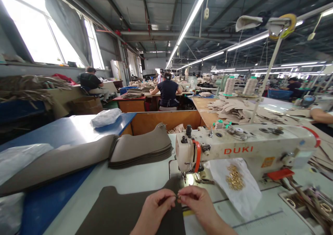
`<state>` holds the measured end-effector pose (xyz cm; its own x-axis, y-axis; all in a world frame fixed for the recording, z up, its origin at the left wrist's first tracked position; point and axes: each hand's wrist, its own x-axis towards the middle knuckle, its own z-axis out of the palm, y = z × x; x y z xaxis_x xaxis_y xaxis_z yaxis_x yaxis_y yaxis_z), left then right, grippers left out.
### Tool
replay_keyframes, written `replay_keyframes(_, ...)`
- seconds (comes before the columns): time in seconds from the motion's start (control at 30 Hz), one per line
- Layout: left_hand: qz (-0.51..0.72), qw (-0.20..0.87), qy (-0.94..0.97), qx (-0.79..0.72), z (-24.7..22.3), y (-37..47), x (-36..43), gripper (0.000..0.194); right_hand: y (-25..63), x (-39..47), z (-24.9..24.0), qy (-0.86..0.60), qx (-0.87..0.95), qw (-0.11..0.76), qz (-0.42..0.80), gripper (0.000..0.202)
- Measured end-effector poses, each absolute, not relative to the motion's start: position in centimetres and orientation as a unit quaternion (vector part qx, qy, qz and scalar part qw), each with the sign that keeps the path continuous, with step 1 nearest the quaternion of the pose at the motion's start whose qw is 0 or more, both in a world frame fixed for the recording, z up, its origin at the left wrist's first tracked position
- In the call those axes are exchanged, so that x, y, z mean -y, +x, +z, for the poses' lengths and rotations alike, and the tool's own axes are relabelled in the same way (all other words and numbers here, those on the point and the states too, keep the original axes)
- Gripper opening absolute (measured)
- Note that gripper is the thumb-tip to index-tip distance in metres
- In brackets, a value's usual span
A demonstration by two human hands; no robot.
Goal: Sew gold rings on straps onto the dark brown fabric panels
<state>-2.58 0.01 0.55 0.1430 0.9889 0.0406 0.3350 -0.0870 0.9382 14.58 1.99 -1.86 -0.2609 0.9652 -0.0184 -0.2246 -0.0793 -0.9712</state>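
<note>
My left hand (pixel 159 207) and my right hand (pixel 197 205) meet in front of the sewing machine (pixel 244 148), thumbs and forefingers pinched together. Between the fingertips shows a tiny brownish-gold item, too small to name, and both pinches close on it. Beneath my hands a dark grey-brown cut piece (pixel 125 210) lies flat, one edge reaching toward the needle area. Gold-coloured metal pieces (pixel 235 177) lie on a white plastic sheet (pixel 249 196) to the right of my right hand.
A stack of grey-brown pieces (pixel 142 148) lies left of the machine head. A tray (pixel 299 207) with rings and straps stands at right. Plastic bags (pixel 106 117) lie on the blue table (pixel 78 124). Other people sit farther off; a person's arm (pixel 322 116) shows at the right edge.
</note>
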Motion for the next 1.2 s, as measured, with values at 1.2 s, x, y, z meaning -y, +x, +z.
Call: replay_keyframes(1.2,0.413,0.591,0.527,-0.45,1.0,-2.3,-0.3,0.049,14.0,-2.2,-2.6,-0.355,0.462,0.474,0.66,0.039)
